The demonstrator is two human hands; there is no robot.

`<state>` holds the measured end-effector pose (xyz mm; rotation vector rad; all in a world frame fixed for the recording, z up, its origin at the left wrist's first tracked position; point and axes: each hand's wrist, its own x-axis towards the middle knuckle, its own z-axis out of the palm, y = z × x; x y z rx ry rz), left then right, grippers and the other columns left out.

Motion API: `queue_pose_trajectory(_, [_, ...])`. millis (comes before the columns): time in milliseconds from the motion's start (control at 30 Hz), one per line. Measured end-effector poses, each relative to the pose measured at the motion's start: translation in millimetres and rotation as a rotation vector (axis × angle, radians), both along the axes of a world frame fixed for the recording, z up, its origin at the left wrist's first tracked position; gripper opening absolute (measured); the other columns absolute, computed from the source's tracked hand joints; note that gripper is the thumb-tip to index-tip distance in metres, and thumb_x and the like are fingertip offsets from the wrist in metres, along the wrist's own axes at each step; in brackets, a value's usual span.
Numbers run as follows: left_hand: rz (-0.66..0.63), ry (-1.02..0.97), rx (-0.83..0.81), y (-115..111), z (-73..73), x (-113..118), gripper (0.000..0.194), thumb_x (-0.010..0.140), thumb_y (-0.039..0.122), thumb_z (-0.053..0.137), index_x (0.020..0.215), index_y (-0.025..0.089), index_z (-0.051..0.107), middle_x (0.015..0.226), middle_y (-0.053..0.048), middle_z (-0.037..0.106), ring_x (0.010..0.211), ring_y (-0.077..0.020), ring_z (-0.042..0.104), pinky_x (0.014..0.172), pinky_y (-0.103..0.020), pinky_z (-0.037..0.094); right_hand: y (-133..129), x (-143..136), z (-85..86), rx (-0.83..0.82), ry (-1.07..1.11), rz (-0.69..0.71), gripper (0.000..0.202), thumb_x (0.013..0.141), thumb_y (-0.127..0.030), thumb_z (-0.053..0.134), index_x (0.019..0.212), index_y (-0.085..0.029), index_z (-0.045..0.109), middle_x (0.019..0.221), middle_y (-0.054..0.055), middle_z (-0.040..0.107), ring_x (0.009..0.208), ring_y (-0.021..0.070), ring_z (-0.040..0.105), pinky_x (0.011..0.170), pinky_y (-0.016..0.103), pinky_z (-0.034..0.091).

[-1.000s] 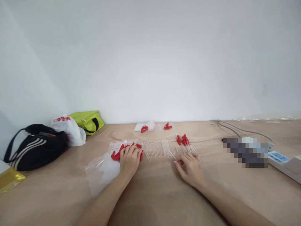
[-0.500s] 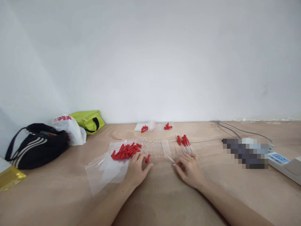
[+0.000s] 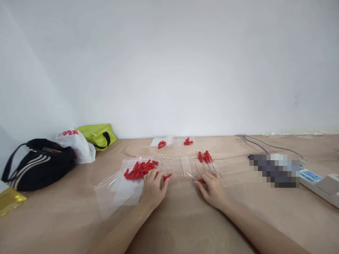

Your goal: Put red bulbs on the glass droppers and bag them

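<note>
My left hand [image 3: 155,188] has thumb and index finger closed on one red rubber dropper bulb [image 3: 167,177], which points to the right. Its other fingers rest beside a heap of red dropper bulbs [image 3: 139,170] on a clear zip bag [image 3: 108,197]. Between the hands lies a row of thin glass dropper tubes [image 3: 174,167], side by side. A single glass tube [image 3: 189,175] sticks out leftward from the pinched fingers of my right hand [image 3: 212,188]. Just beyond that hand lie several droppers with red bulbs fitted on glass tubes [image 3: 208,158].
Small clear bags with red bulbs [image 3: 188,141] lie near the wall. At the left stand a black bag [image 3: 42,165], a white plastic bag [image 3: 76,146] and a lime-green pouch [image 3: 97,135]. A blurred dark object [image 3: 275,171] and a power strip [image 3: 315,180] lie at the right.
My left thumb and index finger have come together on the single red bulb, which has turned from nearly upright to more level. My right hand still holds the tube in about the same place.
</note>
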<state>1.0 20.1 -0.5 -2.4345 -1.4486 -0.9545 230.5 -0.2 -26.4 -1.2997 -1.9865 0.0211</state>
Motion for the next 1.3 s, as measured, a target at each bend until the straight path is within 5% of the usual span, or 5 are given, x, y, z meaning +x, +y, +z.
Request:
queue_pose_trajectory(167, [-0.343, 0.035, -0.288, -13, 5.9, 10, 0.011, 0.076, 0.014, 0.048, 0.082, 0.018, 0.057, 0.081, -0.003, 0.057, 0.077, -0.0178, 0.053, 0.072, -0.031, 0.042, 0, 0, -2.5, 0.025, -0.038, 0.126, 0.016, 0.086, -0.017, 0.039, 0.088, -0.018, 0.055, 0.077, 0.002, 0.06, 0.071, 0.0133, 0.053, 0.071, 0.029, 0.03])
queue_pose_trajectory(400, [-0.323, -0.089, -0.384, -9, -1.2, 15, 0.014, 0.08, 0.019, 0.05, 0.079, 0.018, 0.063, 0.08, -0.003, 0.056, 0.077, -0.0162, 0.055, 0.072, -0.028, 0.044, -6, -3, 5.4, 0.023, -0.075, 0.197, 0.021, 0.084, -0.015, 0.041, 0.094, -0.021, 0.058, 0.079, 0.002, 0.059, 0.074, 0.0131, 0.054, 0.074, 0.031, 0.03])
queue_pose_trajectory(767, [-0.297, -0.161, -0.44, -14, 9.6, 18, 0.009, 0.081, 0.021, 0.046, 0.078, 0.018, 0.054, 0.079, -0.001, 0.061, 0.077, -0.0168, 0.056, 0.072, -0.028, 0.042, -8, -7, 8.2, -0.032, -0.028, 0.233, 0.019, 0.085, -0.017, 0.041, 0.091, -0.02, 0.059, 0.078, 0.002, 0.061, 0.073, 0.0132, 0.054, 0.076, 0.033, 0.029])
queue_pose_trajectory(1300, [-0.476, -0.131, -0.446, -14, 1.5, 15, 0.019, 0.085, 0.019, 0.041, 0.079, 0.016, 0.059, 0.075, -0.003, 0.058, 0.072, -0.015, 0.055, 0.066, -0.024, 0.043, -2, -5, 4.6, -0.042, -0.097, 0.304, 0.023, 0.084, -0.016, 0.043, 0.093, -0.026, 0.062, 0.079, 0.0, 0.06, 0.074, 0.0116, 0.054, 0.074, 0.032, 0.025])
